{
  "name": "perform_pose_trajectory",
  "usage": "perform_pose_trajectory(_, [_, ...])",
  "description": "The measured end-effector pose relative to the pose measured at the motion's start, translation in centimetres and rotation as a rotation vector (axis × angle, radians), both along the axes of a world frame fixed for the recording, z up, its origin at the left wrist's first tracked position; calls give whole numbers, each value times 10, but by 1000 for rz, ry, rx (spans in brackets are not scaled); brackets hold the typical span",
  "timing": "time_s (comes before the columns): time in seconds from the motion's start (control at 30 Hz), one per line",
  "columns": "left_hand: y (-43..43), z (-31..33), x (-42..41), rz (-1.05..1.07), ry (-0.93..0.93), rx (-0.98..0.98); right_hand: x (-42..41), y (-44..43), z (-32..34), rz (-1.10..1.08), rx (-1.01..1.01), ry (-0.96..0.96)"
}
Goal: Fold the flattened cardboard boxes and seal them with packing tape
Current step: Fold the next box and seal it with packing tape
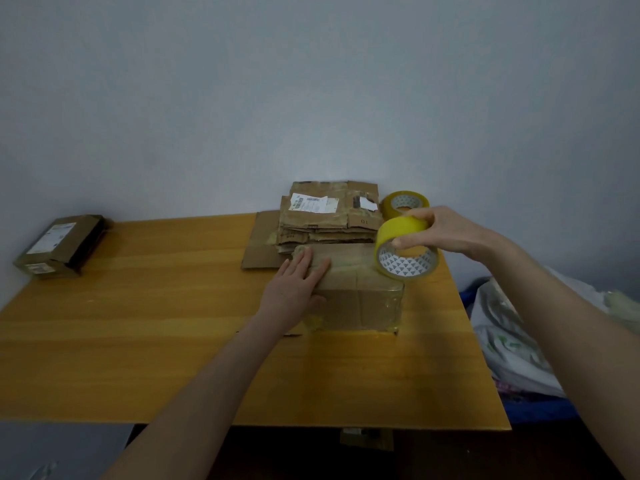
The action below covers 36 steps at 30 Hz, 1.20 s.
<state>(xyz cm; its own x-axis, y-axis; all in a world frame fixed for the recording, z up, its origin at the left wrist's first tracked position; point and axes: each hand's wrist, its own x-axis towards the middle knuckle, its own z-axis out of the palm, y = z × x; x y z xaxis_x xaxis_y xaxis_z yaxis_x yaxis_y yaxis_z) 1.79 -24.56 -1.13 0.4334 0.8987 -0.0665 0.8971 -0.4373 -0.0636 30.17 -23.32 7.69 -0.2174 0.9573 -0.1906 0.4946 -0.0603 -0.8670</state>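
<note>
On the worktop [138,323], the folded box [360,296] sits under the left hand [298,285], whose straight fingers press flat on its top. At the box's far right corner, the right hand [446,233] grips the yellow tape roll [401,251]. Pulling tape could drag the box or wrinkle the strip if that press eases. The box is closed and its contents are hidden. Flattened boxes [329,220] lie behind it.

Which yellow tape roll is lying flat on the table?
The far yellow tape roll beside the flattened cardboard stack; the right hand holds the near roll tilted.
</note>
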Motion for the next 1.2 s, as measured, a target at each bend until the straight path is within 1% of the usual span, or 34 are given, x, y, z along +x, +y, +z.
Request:
perform_pose_trajectory(0.07, [-1, 0, 0, 8, -6, -20, 1, -3, 2, -6, -16, 2])
perform_pose_trajectory(0.17, [-1, 4, 4, 29, -13, -23, 1, -5, -1, -82, -25, 40])
perform_pose_trajectory(0.3, [-2, 7, 32, 47, -17, -13, -3, -6, -9, -143, -79, 105])
perform_pose_trajectory(0.43, [-7, -5, 51, 35, 17, -3, -5, -11, -17, -210, -210, 297])
perform_pose_trajectory(0.6, [-5, -4, 39, 38, 5, 27, -7, -19, -40, -271, -346, 475])
perform_pose_trajectory(0.67, [-2, 1, 29, 133, -100, 2, -8, -18, -43, -292, -355, 546])
perform_pose_trajectory(0.7, [-1, 4, 25, 174, -206, -42, -8, -16, -44, -302, -356, 575])
perform_pose_trajectory(0.77, [1, 7, 19, 199, -400, -95, -11, -14, -42, -311, -348, 603])
perform_pose_trajectory(0.8, [1, 9, 17, 201, -450, -89, -13, -13, -40, -313, -341, 603])
perform_pose_trajectory(0.87, [3, 10, 12, 208, -504, -54, -18, -11, -38, -316, -330, 613])
perform_pose_trajectory(0.97, [4, 10, 4, 207, -536, 17, -27, -10, -39, -314, -328, 640])
perform_pose_trajectory(1.03, [4, 9, -5, 192, -531, 11, -31, -10, -42, -310, -325, 616])
perform_pose_trajectory(1.1, [1, 5, -14, 193, -450, -16, -34, -11, -40, -299, -295, 543])
perform_pose_trajectory(1.2, [2, 7, -3, 206, -134, 101, -31, -5, -33, -258, -177, 421])
